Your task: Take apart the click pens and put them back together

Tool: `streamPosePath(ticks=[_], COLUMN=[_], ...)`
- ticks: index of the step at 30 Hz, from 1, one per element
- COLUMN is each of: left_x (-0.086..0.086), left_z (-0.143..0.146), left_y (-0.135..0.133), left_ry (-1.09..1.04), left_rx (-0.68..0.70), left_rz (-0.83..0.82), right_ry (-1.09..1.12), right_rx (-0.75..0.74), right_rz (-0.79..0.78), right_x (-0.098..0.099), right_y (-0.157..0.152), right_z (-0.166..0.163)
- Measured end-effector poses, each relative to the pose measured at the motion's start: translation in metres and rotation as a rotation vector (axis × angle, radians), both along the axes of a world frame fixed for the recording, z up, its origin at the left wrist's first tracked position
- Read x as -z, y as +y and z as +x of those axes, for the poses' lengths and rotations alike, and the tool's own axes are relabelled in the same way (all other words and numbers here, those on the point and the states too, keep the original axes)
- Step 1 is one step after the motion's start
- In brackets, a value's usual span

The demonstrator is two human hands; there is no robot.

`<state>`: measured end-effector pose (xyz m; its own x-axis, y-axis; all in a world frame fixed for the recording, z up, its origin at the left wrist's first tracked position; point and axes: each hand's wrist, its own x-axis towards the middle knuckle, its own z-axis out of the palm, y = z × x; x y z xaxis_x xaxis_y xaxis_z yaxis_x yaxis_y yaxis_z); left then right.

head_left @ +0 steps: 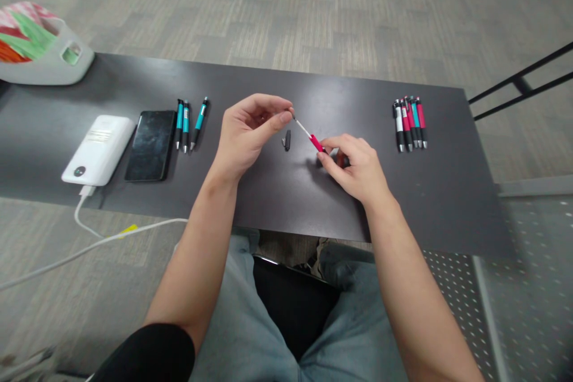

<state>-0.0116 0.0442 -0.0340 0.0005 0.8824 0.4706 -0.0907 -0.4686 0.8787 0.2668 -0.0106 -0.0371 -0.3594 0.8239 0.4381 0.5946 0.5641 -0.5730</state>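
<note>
Between thumb and fingers, my left hand [253, 128] pinches the dark end of a thin, pale pen refill [302, 128]. The refill's other end sits inside a pink pen barrel [316, 143], which my right hand [353, 164] grips from the right. Barrel and refill form one slanted line just above the table. Under them, a little to the left, a small black pen top with a clip [287, 140] lies on the dark tabletop. My right fingers cover the barrel's lower end.
Several pink, teal and white pens [410, 124] lie side by side at right. Teal pens [185, 125] lie at left beside a black phone [151, 145] and a white power bank [99, 149] with a cable [102, 240]. A white basket [67, 62] stands at the far left.
</note>
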Motion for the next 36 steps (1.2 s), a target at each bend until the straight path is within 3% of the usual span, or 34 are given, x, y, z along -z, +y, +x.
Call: streamPosePath(ticks=[17,23,28,32,36], left_x=[-0.01,-0.005,-0.004,0.006,0.015], left_z=[0.004,-0.023,-0.021,-0.017,-0.019], left_y=[-0.014,-0.012,-0.014,-0.008,-0.001], left_ry=[0.27,0.786,1.085,0.964,0.535], left_rx=[0.15,0.025,0.012,-0.023,0.049], left_rz=[0.03,-0.068,-0.154,-0.069,-0.033], right_ry=[-0.003,0.026,0.036,0.028,0.017], right_rx=[0.01,0.018,0.022,0.039,0.053], right_rz=[-0.034,-0.013,-0.008,-0.041,-0.072], right_x=[0.0,0.001,0.0,-0.001,-0.003], right_y=[-0.002,-0.002,-0.002,-0.003,-0.002], right_z=[-0.001,0.0,-0.001,-0.001,-0.001])
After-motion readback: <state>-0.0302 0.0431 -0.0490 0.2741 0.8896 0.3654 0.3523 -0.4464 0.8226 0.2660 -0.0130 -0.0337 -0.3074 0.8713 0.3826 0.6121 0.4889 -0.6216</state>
